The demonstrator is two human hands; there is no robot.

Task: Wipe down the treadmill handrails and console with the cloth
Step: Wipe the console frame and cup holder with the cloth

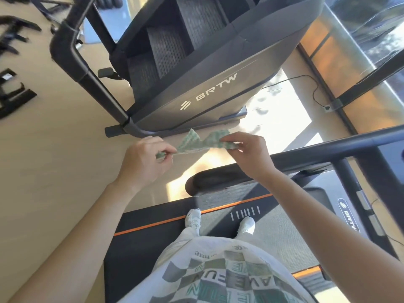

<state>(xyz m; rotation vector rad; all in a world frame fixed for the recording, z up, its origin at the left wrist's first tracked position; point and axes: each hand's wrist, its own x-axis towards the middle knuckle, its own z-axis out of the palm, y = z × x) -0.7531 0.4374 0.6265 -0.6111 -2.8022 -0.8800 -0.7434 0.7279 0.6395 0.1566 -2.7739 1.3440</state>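
A green-and-white checked cloth (200, 142) is stretched in the air between both hands. My left hand (144, 159) pinches its left end. My right hand (247, 153) pinches its right end, just above the treadmill's dark handrail (328, 147), which runs from centre to the right edge. The cloth touches nothing else. I stand on the treadmill belt (273, 226), with white shoes by the orange side stripe. No console shows in this view.
A large dark stair-climber machine (196, 68) marked BRTW stands just beyond my hands, with its black rail (87, 68) at the left. Black equipment parts (13, 92) lie on the tan floor at far left. A glass wall and a cable (314, 92) are at right.
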